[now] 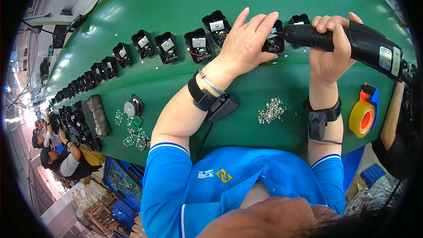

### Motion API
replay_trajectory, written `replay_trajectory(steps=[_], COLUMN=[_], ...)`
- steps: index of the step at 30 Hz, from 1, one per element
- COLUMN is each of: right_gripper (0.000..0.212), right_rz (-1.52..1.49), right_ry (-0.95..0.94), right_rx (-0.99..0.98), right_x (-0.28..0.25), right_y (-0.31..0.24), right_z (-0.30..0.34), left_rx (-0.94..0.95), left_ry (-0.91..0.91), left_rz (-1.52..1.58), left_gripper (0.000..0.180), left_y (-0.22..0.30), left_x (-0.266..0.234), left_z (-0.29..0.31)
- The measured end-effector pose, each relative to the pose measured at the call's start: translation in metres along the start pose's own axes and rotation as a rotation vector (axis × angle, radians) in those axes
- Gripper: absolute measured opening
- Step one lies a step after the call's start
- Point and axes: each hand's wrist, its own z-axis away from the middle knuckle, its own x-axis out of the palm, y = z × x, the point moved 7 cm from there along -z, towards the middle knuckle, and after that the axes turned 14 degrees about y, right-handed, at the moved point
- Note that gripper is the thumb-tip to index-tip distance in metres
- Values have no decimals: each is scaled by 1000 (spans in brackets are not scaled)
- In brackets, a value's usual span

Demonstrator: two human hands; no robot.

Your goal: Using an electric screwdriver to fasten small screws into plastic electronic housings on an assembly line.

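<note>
My right hand [331, 46] is wrapped round a black electric screwdriver [315, 35], which lies nearly level with its tip pointing left. The tip meets a small black plastic housing [276, 43] with a circuit board inside. My left hand [249, 39] grips that housing, thumb at its near side and fingers at its far side, and hides part of it. Another black housing [217, 25] with a silver metal plate and red wires stands just left of my left hand. One more housing [299, 19] sits behind the screwdriver.
Several similar housings [166, 46] run in a row leftward along the green table [246, 92]. Nearer me are loose screws [271, 111], a tape dispenser [365, 111], circuit boards [137, 136], a round speaker [133, 106] and a dark box [95, 115]. Other people work at far left; an arm shows at right.
</note>
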Motion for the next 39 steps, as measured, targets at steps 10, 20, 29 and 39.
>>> replay_trajectory(steps=[10,20,29,39], right_gripper=[30,34,31,18], right_rz=[15,102,83,-1], right_ry=[-108,-197,44,169], right_rx=[-35,-49,0,61], right_x=[10,20,17,-50], right_y=[4,17,-16,-86], right_z=[7,18,7,6], left_rx=[-65,-99,-35,177], left_ry=[-48,-18,-47,-47], left_rz=[37,50,15,113], left_gripper=[83,83,73,36], left_y=[-2,-10,-3,65], left_x=[-4,-8,-12,-31], left_z=[-1,2,2,-9])
